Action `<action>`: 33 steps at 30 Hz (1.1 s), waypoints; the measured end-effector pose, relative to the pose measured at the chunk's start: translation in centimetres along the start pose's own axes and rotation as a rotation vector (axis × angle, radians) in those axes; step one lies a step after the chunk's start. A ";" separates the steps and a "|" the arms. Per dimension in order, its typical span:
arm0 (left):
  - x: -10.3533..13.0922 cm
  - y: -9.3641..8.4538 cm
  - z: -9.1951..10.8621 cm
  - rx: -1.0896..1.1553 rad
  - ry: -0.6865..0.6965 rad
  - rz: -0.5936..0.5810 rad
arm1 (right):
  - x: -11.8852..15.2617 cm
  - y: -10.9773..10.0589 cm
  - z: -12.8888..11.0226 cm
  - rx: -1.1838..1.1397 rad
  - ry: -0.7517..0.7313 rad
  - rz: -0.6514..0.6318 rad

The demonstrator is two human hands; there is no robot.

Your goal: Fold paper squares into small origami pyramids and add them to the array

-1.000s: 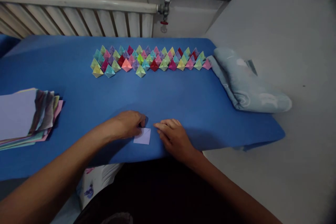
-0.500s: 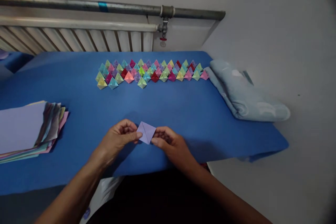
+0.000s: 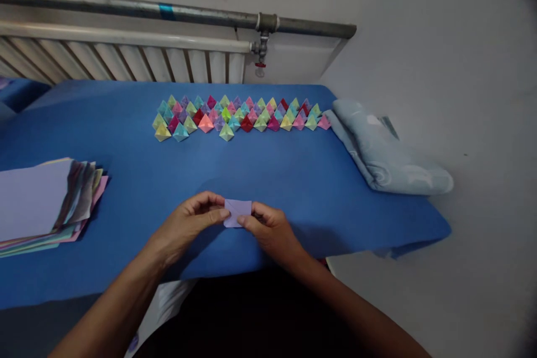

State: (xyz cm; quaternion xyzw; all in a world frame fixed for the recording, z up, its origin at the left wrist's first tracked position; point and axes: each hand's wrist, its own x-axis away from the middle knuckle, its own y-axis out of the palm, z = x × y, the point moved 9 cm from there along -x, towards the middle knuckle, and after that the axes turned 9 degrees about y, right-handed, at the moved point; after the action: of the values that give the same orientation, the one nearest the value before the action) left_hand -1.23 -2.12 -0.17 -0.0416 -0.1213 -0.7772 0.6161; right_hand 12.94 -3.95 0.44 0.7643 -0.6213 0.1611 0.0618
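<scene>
A small folded piece of lavender paper is held just above the blue-covered table, near its front edge. A diagonal crease shows on its upper left. My left hand pinches its left side, thumb on the face and fingers behind. My right hand grips the right side, its thumb pressed on the lower middle of the paper. The fingertips behind the paper are hidden. Beyond my hands, several rows of folded paper diamonds in many colours lie on the blue cloth.
At the left lies a stack of coloured paper sheets, lavender on top. A folded pale blue-green blanket rests at the right end by the wall. Behind the table run a white radiator and a metal pipe with a red-handled valve.
The lavender paper has turned from a diamond to a squarer position. My right thumb has moved left onto its face, and my left hand keeps its pinch.
</scene>
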 end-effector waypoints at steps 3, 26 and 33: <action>-0.5 0.6 0.7 -0.095 -0.038 -0.195 | 0.1 0.4 -0.1 0.090 -0.039 -0.056; 5.0 3.4 1.1 -1.324 0.958 -0.101 | 1.7 2.5 -0.6 1.276 -0.868 0.089; 5.0 3.7 0.7 -1.310 1.007 -0.214 | 2.2 1.8 -0.2 1.245 -0.862 0.054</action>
State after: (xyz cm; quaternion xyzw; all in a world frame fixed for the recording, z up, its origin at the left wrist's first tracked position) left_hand 1.09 -7.45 2.12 -0.0271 0.6420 -0.6705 0.3708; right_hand 11.55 -6.30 1.19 0.6380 -0.4033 0.1703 -0.6335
